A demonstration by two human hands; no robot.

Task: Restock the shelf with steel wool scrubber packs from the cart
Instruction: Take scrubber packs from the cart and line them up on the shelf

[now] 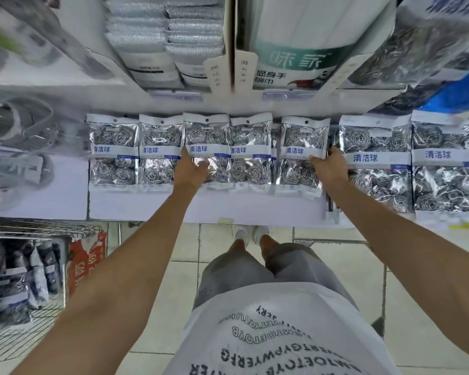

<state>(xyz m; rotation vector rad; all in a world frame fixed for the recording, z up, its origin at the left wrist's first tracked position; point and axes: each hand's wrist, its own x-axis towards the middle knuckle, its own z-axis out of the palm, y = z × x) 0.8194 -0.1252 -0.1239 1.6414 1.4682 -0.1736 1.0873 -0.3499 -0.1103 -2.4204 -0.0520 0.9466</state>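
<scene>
Both arms reach forward at full stretch to the shelf (206, 212), forearms bare, the two hands well apart. Left hand (191, 169) lies against the third pack (207, 136) in the row, thumb up along its left edge near the blue label band, fingers curled over the lower half of the bag; it grips that pack. Right hand (329, 167) holds the fifth pack (303, 147) at its right edge, fingertips pinching the bag just under the label band. Packs (111, 150) stand in one row along the white shelf, silver bags with white headers and blue print, edges overlapping or touching; two larger packs (375, 155) of the same kind stand further right. Above, an upper shelf (173, 100) carries stacked grey cloths (146, 36) and a green-and-white box (295, 58), with a white divider (234, 63) between them. At lower left a wire cart (19, 328) holds more packs, blurred, with a red sign (86, 261) on its end. Floor (349, 266) is pale tile. The person stands close to the shelf in grey shorts (255, 269), white shoes (251, 234) and a white printed shirt (268, 334). Left edge of the view is smeared; goods there cannot be made out.
</scene>
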